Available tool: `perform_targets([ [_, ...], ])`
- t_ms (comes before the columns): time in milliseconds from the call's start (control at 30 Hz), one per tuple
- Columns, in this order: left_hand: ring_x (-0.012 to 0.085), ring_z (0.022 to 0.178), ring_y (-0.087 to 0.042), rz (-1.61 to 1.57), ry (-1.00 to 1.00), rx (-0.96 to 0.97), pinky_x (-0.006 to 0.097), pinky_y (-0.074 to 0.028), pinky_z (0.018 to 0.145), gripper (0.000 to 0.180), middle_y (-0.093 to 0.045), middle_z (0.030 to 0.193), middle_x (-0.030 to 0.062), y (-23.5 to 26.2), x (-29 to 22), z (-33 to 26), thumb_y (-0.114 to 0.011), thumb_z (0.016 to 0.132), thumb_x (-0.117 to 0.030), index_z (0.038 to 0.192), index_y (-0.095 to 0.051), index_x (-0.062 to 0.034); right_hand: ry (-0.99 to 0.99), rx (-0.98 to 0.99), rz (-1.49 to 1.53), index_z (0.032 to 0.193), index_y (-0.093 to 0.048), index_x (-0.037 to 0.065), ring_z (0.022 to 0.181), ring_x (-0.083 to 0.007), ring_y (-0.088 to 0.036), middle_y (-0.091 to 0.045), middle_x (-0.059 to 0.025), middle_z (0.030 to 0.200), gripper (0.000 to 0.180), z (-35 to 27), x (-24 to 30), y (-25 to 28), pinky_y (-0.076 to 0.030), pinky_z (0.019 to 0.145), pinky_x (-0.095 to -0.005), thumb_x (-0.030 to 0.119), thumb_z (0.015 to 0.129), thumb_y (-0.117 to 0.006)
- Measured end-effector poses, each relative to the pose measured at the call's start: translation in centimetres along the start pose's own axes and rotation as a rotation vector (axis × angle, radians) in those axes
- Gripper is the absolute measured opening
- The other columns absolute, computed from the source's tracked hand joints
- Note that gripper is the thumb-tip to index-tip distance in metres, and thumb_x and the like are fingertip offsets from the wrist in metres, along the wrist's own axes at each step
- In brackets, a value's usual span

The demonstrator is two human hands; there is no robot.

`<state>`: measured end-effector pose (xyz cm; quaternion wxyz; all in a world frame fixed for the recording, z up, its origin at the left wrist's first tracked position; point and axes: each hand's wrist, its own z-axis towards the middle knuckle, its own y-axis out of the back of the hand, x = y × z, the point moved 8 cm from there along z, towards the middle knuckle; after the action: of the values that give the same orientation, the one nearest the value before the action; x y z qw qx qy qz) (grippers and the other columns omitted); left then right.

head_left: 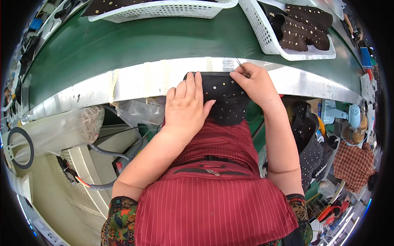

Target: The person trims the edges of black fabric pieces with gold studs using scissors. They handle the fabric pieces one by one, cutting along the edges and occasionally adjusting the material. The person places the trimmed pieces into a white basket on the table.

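Observation:
A black studded boot upper [225, 92] lies over the metal edge of the bench and hangs down toward my lap. Small round metal studs dot its surface. My left hand [184, 104] presses flat on its left part, fingers stretched out and thumb apart. At the upper right corner of the piece, my right hand [255, 84] is closed around a thin, pointed metal tool [240, 64], whose tips stick up past the fingers. Most of the tool is hidden in the hand, so its exact kind is unclear.
Beyond the metal strip [139, 80] runs a green belt surface [164, 41]. A white basket [273, 45] of brown studded uppers [303, 33] stands far right; another white basket [164, 12] is at the back. More black studded uppers [310, 151] hang at my right. A clear plastic bag [141, 112] hangs left.

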<state>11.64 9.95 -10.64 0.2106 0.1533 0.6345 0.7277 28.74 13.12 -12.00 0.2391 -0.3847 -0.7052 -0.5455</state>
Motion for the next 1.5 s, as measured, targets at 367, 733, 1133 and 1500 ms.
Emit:
perform_targets([
  [367, 0.0222, 0.098, -0.049, 0.046, -0.028, 0.022, 0.036, -0.037, 0.083, 0.075, -0.05, 0.124, 0.0124, -0.1, -0.3, 0.5, -0.065, 0.075, -0.048, 0.131, -0.046, -0.0025, -0.028, -0.073, -0.155, 0.086, -0.061, -0.004, 0.077, -0.0372, -0.061, -0.064, -0.0214, 0.08, 0.028, -0.1, 0.8, 0.2, -0.047, 0.071, -0.0412, 0.024, 0.082, -0.06],
  [733, 0.0208, 0.095, -0.048, 0.186, -0.169, 0.076, 0.036, -0.035, 0.077, 0.086, -0.052, 0.104, 0.0073, -0.4, -1.6, 1.6, -0.077, 0.061, -0.043, 0.137, -0.041, -0.0239, 0.016, -0.095, -0.333, 0.084, -0.061, -0.003, 0.079, -0.0383, -0.061, -0.064, -0.0223, 0.081, 0.025, 0.3, 1.8, 0.1, -0.048, 0.072, -0.0433, 0.021, 0.079, -0.059],
  [1133, 0.0205, 0.087, -0.048, 0.487, -0.228, 0.083, 0.033, -0.037, 0.076, 0.078, -0.052, 0.094, 0.005, -1.6, -3.2, 2.5, -0.068, 0.072, -0.038, 0.141, -0.034, -0.0322, -0.053, -0.025, -0.216, 0.088, -0.062, -0.004, 0.081, -0.0389, -0.062, -0.064, -0.0242, 0.082, 0.027, 0.9, 0.8, 0.1, -0.049, 0.073, -0.0419, 0.021, 0.078, -0.061],
  [1500, 0.026, 0.088, -0.049, 0.355, -0.184, 0.101, 0.042, -0.041, 0.075, 0.052, -0.052, 0.096, 0.0102, -2.7, -3.0, 2.1, -0.045, 0.091, -0.023, 0.141, -0.035, -0.0326, 0.084, -0.103, -0.24, 0.083, -0.062, -0.001, 0.067, -0.0335, -0.064, -0.064, -0.0198, 0.074, 0.026, 1.6, 0.1, -0.3, -0.05, 0.063, -0.0401, 0.025, 0.077, -0.063],
])
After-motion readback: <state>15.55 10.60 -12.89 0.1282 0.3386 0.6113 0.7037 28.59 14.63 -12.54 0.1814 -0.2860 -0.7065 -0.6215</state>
